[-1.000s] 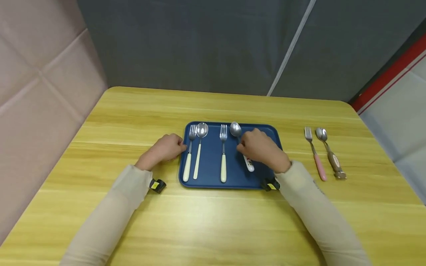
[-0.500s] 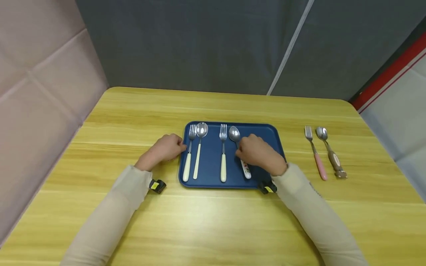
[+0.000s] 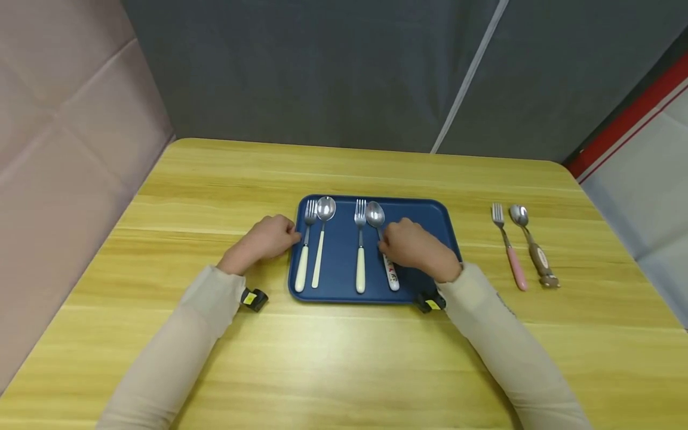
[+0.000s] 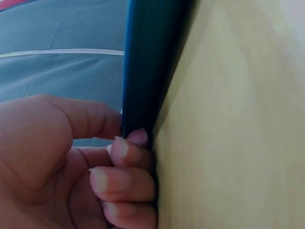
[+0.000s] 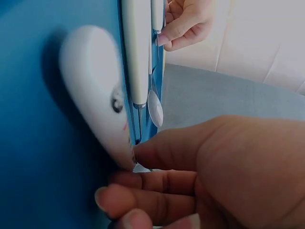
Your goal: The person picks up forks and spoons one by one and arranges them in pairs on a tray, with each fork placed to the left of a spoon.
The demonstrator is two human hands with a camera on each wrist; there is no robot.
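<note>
Both hands at the blue tray [image 3: 430, 215], right hand on the patterned spoon

I see my right hand [image 3: 416, 248] over the tray, its fingers [image 5: 143, 198] curled and pinching the spoon with the white patterned handle [image 3: 388, 266], which lies on the tray just right of a cream-handled fork [image 3: 360, 251]. My left hand [image 3: 266, 239] rests on the bench [image 3: 344, 358] at the left edge of the tray, fingers [image 4: 131, 162] curled with the tips against the rim; I cannot tell if they really clamp it. Near this edge, on the tray, lie another cream fork [image 3: 304, 251] and a cream spoon [image 3: 321, 239]. Well right of the tray, a pink-handled fork [image 3: 507, 248] and a brown-handled spoon [image 3: 534, 248] lie on the bench
</note>
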